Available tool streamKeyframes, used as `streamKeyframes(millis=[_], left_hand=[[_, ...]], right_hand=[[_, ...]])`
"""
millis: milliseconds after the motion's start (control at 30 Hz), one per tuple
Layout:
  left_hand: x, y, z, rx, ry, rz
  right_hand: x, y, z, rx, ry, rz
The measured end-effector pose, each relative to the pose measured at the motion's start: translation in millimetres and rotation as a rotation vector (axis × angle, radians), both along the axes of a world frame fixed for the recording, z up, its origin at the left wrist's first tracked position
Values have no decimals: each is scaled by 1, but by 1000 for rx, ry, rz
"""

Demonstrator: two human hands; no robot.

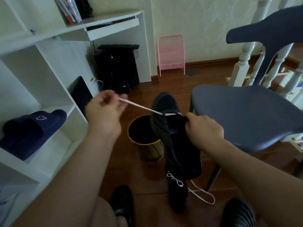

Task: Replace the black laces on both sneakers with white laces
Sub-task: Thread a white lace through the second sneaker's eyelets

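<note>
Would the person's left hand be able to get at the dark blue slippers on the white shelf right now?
Probably not at once: the left hand pinches the white lace. The dark blue slippers lie uncovered on the white shelf beside that arm.

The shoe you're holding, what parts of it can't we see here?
Head view only:
- Held sneaker: most eyelets lost in dark fabric; right hand covers one side.
- White lace: its tip is blurred inside the left hand.
- Floor sneaker: top hidden behind the held one.

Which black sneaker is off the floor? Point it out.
The black sneaker gripped by the right hand, with the left hand pulling its white lace; the other sneaker lies on the floor.
</note>
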State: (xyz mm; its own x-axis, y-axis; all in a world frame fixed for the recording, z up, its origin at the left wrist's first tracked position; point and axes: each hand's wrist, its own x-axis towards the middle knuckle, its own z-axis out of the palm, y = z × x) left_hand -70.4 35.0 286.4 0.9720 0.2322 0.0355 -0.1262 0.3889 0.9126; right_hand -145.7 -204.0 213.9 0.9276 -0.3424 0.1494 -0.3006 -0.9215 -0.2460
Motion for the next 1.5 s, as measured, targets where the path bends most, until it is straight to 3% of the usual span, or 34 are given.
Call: streamKeyframes(millis=[67,133,200,333,367,433,500,633,800,1000,1100,1300,1500], left_hand=[[18,26,6,-250,74,107],[27,34,1,-163,149,140],[19,18,-10,188,141,18],[-12,-22,-28,1239,-74,-399],[-17,-26,-32,1421,-108,-460],[-21,-27,-40,1550,-104,-505],[-21,-25,-44,1553,-98,-487],[-22,-28,-43,1357,-75,-511],[-17,-20,-39,1429,-99,-530],[24,33,-29,1561,54,-121],[32,44,-34,1615,116,-118],[11,2,-46,1344,-67,-401],[-3,-25,-47,1165,-313,-111]], right_hand=[[-1,-9,-8,29,71,-1],[-1,-12,-11,20,58,24],[-1,-5,-9,-8,5,64],[-2,15,2,-42,-17,96],[-2,18,4,-26,-20,90],[-2,22,5,-3,-29,85],[-2,25,5,-2,-38,93],[-2,22,7,-24,-50,107],[0,10,4,-3,-35,85],[7,-32,7,159,-11,-21],[9,-34,11,151,-78,-16],[9,-4,34,132,-225,34],[10,9,50,101,-279,31]])
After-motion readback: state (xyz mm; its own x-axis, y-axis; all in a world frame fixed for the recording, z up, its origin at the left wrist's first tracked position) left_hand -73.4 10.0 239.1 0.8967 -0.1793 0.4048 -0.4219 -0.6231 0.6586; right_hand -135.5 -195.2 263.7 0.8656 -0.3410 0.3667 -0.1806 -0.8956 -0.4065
